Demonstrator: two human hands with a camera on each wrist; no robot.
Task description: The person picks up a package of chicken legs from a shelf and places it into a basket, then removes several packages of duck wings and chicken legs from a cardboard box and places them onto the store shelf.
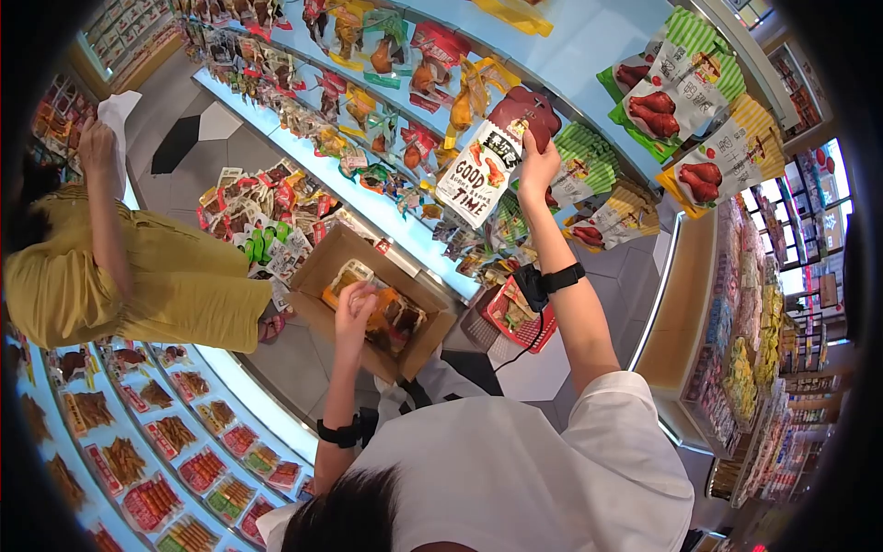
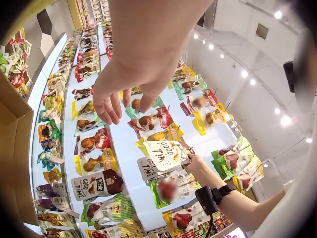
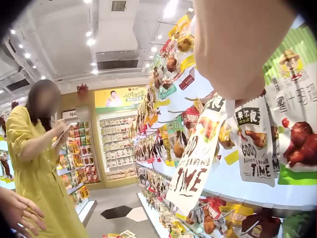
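Note:
My right hand (image 1: 533, 152) is raised to the wall display and pinches the top of a white "GOOD TIME" snack pouch (image 1: 478, 175), which hangs among other pouches on pegs. In the right wrist view the pouch (image 3: 195, 163) dangles below that hand (image 3: 237, 44). My left hand (image 1: 354, 308) hovers over an open cardboard box (image 1: 322, 267) with snack packs inside. Its fingers (image 2: 114, 106) hang relaxed and hold nothing. From the left wrist the right hand (image 2: 194, 161) and the pouch (image 2: 166, 152) show against the pale blue wall.
A person in a yellow dress (image 1: 138, 267) stands to the left and holds a white paper (image 1: 118, 115). A red basket (image 1: 520, 317) sits on the floor by the box. Shelves of packed snacks (image 1: 156, 451) line the near side, and hanging packs (image 1: 386, 55) cover the wall.

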